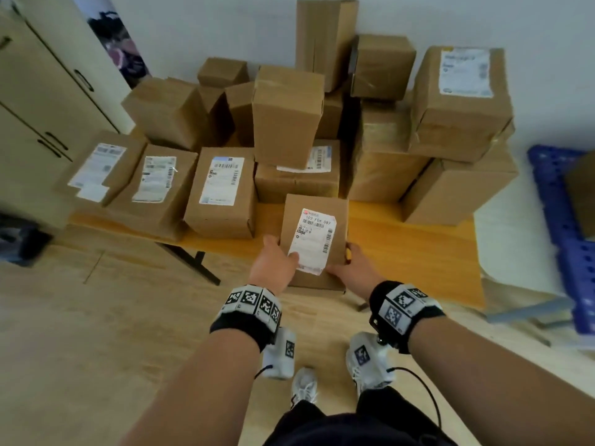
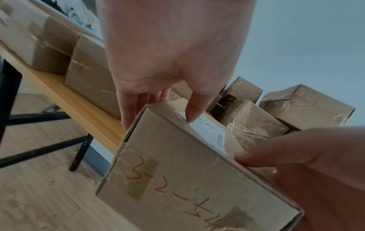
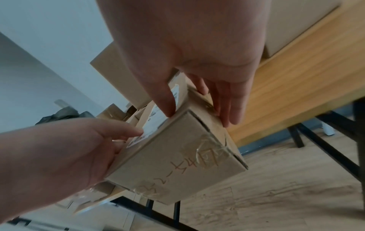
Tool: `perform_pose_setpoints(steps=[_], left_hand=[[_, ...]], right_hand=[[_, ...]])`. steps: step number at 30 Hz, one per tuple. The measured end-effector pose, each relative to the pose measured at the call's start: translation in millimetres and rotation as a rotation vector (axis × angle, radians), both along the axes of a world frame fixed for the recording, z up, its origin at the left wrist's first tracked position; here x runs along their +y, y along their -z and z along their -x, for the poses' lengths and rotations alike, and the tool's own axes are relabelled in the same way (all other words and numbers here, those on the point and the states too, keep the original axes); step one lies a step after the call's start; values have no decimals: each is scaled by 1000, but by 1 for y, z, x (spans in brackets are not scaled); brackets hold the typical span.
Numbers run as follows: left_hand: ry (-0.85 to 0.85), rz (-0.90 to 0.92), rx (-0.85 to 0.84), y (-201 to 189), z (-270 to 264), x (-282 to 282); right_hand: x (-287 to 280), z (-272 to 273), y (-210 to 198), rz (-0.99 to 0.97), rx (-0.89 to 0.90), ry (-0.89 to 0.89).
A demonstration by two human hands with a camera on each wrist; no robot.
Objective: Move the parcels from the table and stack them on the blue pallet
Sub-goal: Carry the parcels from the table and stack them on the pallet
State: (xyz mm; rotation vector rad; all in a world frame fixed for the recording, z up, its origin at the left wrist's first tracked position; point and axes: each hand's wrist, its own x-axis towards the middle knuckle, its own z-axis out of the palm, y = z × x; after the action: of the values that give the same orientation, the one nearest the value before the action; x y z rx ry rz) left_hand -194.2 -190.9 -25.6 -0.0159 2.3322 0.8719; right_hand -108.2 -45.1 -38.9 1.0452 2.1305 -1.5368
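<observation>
Head view: my left hand (image 1: 276,264) and right hand (image 1: 355,268) clasp a labelled parcel (image 1: 314,239) from either side at the table's (image 1: 415,252) near edge, thumbs on top, fingers down its flanks; its near end overhangs the edge above bare wood floor (image 1: 96,333); stacked parcels (image 1: 286,117) crowd the tabletop just behind and to the left, with bare tabletop to the right; the blue pallet (image 1: 576,252) lies well apart at far right, one box (image 1: 584,201) on it.
</observation>
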Motion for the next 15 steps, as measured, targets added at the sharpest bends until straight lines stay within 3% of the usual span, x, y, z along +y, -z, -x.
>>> perform_pose_setpoints(steps=[8, 15], left_hand=[[63, -131, 5, -1, -37, 26], [262, -182, 50, -6, -96, 105]], right_hand=[[17, -65, 2, -44, -5, 217], [73, -143, -1, -69, 40, 456]])
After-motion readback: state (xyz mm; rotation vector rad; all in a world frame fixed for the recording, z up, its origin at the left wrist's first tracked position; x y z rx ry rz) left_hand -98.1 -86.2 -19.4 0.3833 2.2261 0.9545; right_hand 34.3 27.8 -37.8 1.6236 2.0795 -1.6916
